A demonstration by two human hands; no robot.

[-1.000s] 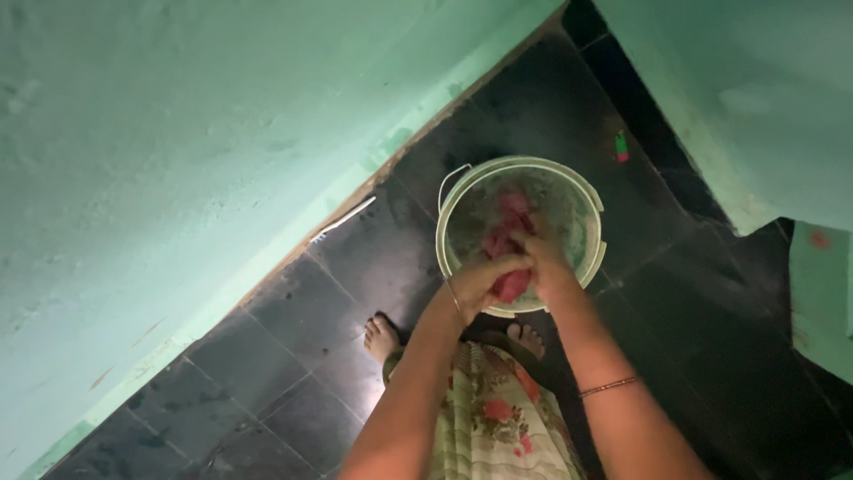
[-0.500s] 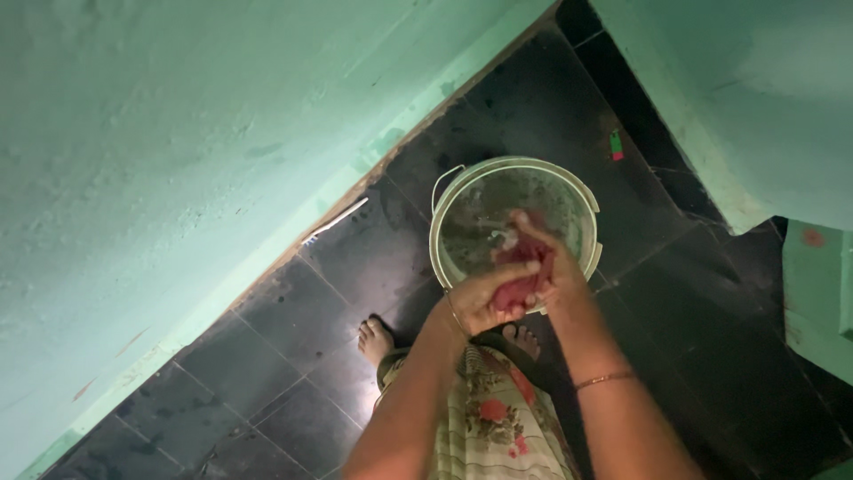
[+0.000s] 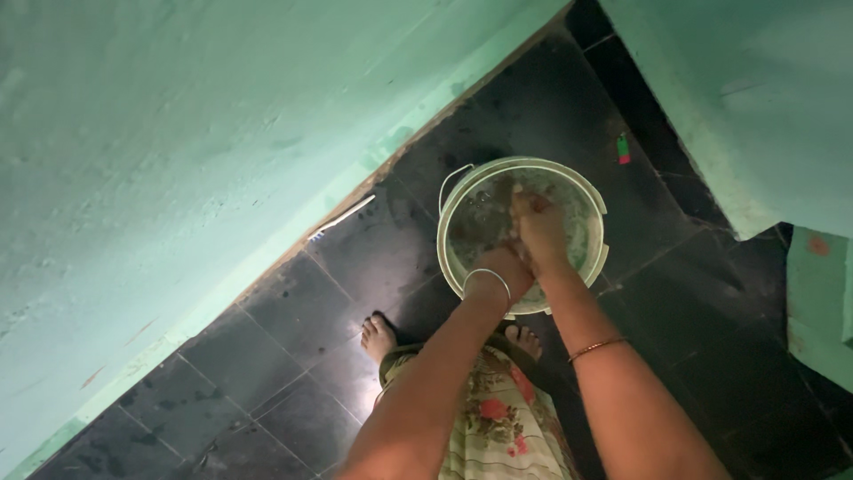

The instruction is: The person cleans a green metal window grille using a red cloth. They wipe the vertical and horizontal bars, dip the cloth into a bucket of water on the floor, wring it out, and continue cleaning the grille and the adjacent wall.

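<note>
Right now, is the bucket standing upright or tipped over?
Upright: the bucket shows its round open mouth, and both hands, left hand and right hand, reach inside.

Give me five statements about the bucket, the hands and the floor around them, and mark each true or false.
1. Both hands, left hand and right hand, are down inside the pale bucket. True.
2. The bucket stands on a white carpet. False: it stands on dark floor tiles.
3. A white toothbrush lies by the green wall. True.
4. The person wears shoes. False: the left foot is bare.
5. The left wrist carries no bangle. False: a thin bangle circles it.
</note>
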